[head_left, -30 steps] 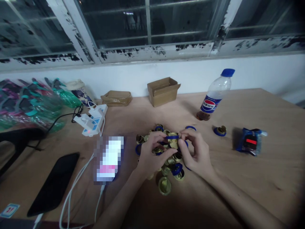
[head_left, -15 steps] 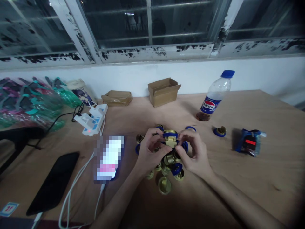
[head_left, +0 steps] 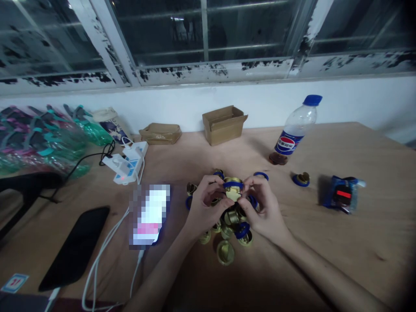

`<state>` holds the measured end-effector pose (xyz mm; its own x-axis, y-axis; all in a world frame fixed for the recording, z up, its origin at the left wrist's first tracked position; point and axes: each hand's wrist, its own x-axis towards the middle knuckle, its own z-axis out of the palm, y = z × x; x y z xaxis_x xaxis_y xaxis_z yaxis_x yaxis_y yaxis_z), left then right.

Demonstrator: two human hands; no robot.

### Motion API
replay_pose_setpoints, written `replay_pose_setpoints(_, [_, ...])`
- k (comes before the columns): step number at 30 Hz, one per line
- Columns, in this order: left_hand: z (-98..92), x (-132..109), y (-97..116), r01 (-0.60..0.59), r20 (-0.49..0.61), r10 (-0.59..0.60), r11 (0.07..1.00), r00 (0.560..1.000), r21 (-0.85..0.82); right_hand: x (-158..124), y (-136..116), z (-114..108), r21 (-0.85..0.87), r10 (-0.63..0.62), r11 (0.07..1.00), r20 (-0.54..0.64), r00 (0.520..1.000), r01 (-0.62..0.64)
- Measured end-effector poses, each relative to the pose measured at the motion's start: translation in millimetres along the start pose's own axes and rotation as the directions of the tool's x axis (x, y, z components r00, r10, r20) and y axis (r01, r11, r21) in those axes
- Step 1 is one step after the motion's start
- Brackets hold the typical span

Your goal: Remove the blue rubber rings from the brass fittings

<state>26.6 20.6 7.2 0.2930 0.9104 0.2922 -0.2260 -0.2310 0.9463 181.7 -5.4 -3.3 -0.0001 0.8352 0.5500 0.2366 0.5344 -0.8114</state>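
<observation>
Between my two hands is a gold metal piece [head_left: 233, 195] with a blue ring [head_left: 233, 185] across its upper part. My left hand [head_left: 208, 203] pinches its left side with thumb and fingers. On the right side, my right hand [head_left: 264, 208] grips the same piece with its fingertips. Below and around the hands lies a pile of gold metal pieces [head_left: 231, 217], several with blue rings; the hands hide part of it. A single gold cup-shaped piece [head_left: 225, 252] lies at the pile's near edge.
A cola bottle [head_left: 290, 134], a gold piece with a blue ring [head_left: 301, 179] and a small blue packet [head_left: 342, 195] are to the right. Cardboard boxes [head_left: 224, 130] stand at the wall. Left are a lit phone [head_left: 152, 212], a dark phone [head_left: 76, 247], cables and a power strip [head_left: 128, 167].
The view has shifted very slightly. Both hands stay on the piece, and the blue ring looks slightly more tilted than before.
</observation>
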Motion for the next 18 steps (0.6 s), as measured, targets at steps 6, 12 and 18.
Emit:
replay_pose_setpoints(6, [-0.7, -0.1, -2.4, -0.024, 0.018, 0.024, 1.0, 1.0, -0.007, 0.2, 0.4, -1.4, -0.013, -0.008, 1.0, 0.01, 1.0, 0.008])
replay_pose_setpoints(12, [-1.0, 0.4, -1.3, -0.032, 0.014, 0.032, 0.999, 0.999, 0.002, 1.9, -1.9, -3.2, -0.043, 0.0, 0.999, 0.037, 0.999, 0.001])
replay_pose_setpoints(18, [-0.9, 0.9, -2.8, -0.042, 0.031, 0.041, 0.999, 0.999, 0.006, 1.9, -2.7, -3.2, -0.05, 0.011, 0.999, 0.057, 0.998, -0.008])
